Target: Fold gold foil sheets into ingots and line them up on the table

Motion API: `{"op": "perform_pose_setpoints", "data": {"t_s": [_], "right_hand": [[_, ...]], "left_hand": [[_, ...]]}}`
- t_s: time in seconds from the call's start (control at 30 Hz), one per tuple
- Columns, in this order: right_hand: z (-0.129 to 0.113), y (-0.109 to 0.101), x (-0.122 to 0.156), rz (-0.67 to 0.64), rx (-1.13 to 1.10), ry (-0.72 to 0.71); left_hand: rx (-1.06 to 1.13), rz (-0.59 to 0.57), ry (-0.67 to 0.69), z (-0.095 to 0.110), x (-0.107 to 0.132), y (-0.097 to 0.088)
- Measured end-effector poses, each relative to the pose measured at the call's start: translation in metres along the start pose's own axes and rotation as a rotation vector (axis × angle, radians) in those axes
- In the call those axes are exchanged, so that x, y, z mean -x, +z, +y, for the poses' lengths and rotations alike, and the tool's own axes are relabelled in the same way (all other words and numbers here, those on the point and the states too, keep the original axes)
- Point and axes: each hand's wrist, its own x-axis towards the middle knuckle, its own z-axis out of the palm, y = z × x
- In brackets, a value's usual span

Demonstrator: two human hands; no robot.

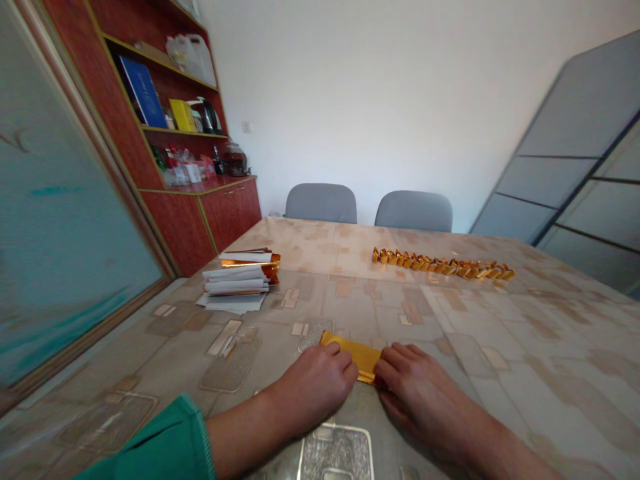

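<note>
Gold foil strip (356,353) lies on the table (450,320), its ends between the hands. Left hand (313,390) and right hand (415,400) keep their fingers together against it; any clamp is hidden. Apply even fingertip pressure to keep it square. Folded foil links (443,265) lie beyond the strip, paper stack (237,283) beyond-left.

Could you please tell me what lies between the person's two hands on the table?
In the head view, a gold foil strip lies between the left hand and the right hand.

Head-worn camera looks forward and down (hands (313,393) close below).
</note>
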Motion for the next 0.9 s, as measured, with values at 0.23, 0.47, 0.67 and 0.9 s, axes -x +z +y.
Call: {"op": "perform_pose_setpoints", "data": {"t_s": [0.23,0.47,0.67,0.9], "right_hand": [[0.002,0.023,-0.003,0.094,0.076,-0.035],[0.002,0.023,0.017,0.036,-0.087,-0.131],[-0.002,0.007,0.023,-0.072,-0.264,-0.170],[0.011,-0.006,0.020,-0.131,-0.449,-0.110]], "left_hand": [[0.026,0.019,-0.033,-0.004,0.008,0.003],[0.110,0.208,0.026,0.002,0.029,0.015],[0.147,0.222,0.064,0.014,0.037,0.019],[0.184,0.134,0.035,0.018,0.037,0.012]]}}
